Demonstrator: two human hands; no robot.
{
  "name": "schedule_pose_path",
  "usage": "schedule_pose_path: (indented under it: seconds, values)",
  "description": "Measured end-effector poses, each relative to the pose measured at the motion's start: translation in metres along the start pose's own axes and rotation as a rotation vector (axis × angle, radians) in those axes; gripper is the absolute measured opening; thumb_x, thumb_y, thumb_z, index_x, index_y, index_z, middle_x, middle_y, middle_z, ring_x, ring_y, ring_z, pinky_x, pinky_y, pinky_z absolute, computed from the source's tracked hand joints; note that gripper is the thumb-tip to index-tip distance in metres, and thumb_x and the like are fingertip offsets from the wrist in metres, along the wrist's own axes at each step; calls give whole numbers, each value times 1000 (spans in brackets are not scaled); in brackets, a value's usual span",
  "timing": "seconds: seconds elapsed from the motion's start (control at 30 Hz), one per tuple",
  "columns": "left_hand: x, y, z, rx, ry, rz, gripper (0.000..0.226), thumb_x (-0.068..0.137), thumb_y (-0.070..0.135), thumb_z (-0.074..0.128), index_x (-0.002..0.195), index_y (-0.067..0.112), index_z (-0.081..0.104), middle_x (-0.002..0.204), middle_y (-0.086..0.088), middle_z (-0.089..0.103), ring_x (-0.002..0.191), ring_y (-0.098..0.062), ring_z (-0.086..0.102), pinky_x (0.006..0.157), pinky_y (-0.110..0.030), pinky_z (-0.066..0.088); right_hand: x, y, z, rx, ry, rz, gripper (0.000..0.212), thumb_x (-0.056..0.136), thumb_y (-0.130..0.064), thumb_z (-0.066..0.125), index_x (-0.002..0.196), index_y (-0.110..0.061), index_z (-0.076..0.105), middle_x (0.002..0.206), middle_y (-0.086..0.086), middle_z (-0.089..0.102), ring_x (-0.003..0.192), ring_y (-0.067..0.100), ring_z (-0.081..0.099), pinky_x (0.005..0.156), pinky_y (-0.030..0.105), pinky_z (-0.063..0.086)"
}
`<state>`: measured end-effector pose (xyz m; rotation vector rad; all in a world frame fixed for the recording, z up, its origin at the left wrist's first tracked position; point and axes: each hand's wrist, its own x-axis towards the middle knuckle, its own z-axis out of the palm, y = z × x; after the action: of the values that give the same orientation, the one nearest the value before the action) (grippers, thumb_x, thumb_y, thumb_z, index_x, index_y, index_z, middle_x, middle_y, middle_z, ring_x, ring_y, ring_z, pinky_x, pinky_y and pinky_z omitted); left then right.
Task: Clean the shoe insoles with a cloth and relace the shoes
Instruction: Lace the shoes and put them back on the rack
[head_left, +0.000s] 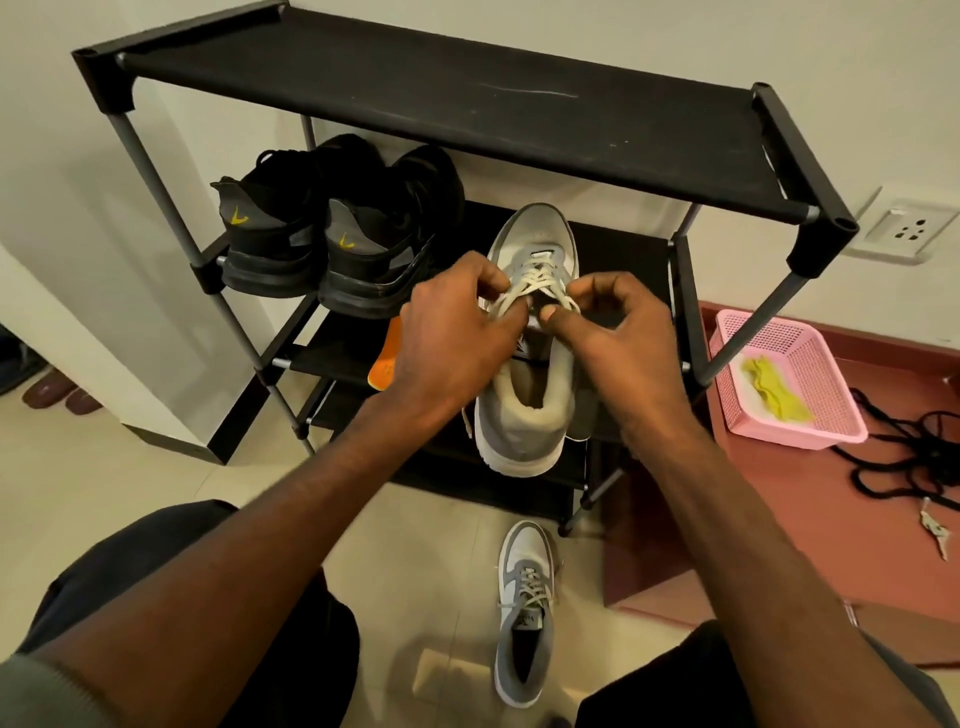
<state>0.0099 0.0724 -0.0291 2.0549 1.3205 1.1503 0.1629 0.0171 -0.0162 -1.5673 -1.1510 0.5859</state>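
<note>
I am watching the grey shoe (524, 364) sitting on the shoe rack (613, 244), toe pointing away. Both grips are pinching the white lace (535, 280) over the tongue: left hand (457, 332) beside right hand (618, 332), equally near.

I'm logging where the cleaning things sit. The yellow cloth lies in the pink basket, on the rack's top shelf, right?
Not quite. The yellow cloth does lie in the pink basket, but the head view shows the basket on the reddish floor beside the rack, not on its top shelf.
</note>
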Motion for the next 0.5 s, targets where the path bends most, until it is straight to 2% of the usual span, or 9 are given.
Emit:
schedule_pose_path:
  seconds: [0.1, 0.17, 0.23, 0.27, 0.33, 0.37, 0.43, 0.5]
  values:
    - [0, -8, -8, -167, -113, -43, 46, 93, 66, 59, 113, 25, 68, 91, 6, 74, 84, -11, 73, 76, -43, 62, -2, 6, -4, 158, -34, 64, 18, 99, -30, 69, 114, -21, 71, 111, -4, 73, 105, 11, 70, 96, 36, 60]
    - [1, -16, -12, -284, -163, -62, 48, 101, 60, 46, 113, 20, 70, 97, 2, 74, 92, -17, 72, 84, -50, 61, -2, 8, -6, 246, -39, 116, 20, 104, -31, 61, 118, -20, 70, 117, 1, 73, 111, 19, 70, 100, 45, 58]
    - [2, -22, -15, -310, -186, -68, 34, 107, 42, 47, 114, 18, 70, 104, 2, 73, 101, -17, 71, 92, -50, 59, -1, 8, -7, 240, -34, 128, 19, 106, -24, 59, 119, -19, 70, 118, 0, 73, 112, 18, 69, 101, 42, 58]
    - [3, -24, -14, -294, -181, -67, 24, 107, 33, 53, 114, 17, 70, 105, 3, 73, 102, -15, 70, 94, -48, 59, 0, 9, -8, 218, -31, 119, 18, 105, -19, 60, 118, -18, 71, 116, -2, 74, 110, 13, 70, 98, 35, 59]
    - [4, -26, -11, -272, -162, -66, 12, 103, 20, 61, 110, 16, 70, 106, 3, 73, 101, -13, 70, 93, -44, 59, 0, 10, -7, 205, 0, 109, 15, 102, -12, 63, 114, -14, 73, 106, -4, 75, 96, 2, 71, 84, 20, 59]
    - [5, -25, -10, -273, -155, -71, 10, 103, 18, 61, 108, 16, 69, 106, 3, 73, 100, -12, 70, 92, -41, 60, 0, 10, -5, 213, 16, 108, 14, 101, -11, 64, 110, -12, 74, 101, -5, 75, 88, 0, 70, 78, 16, 58]
    - [6, -22, -10, -303, -147, -97, 10, 106, 19, 55, 108, 15, 64, 107, 1, 72, 97, -11, 70, 88, -34, 61, 0, 10, 0, 223, 39, 125, 13, 102, -11, 62, 106, -13, 74, 96, -5, 75, 84, 0, 69, 77, 18, 57]
    - [7, -22, -13, -362, -135, -117, 10, 108, 19, 48, 110, 14, 57, 107, -2, 71, 95, -10, 71, 84, -31, 61, 1, 10, 7, 239, 81, 131, 14, 104, -11, 59, 106, -13, 72, 99, -2, 74, 89, 5, 68, 81, 24, 59]
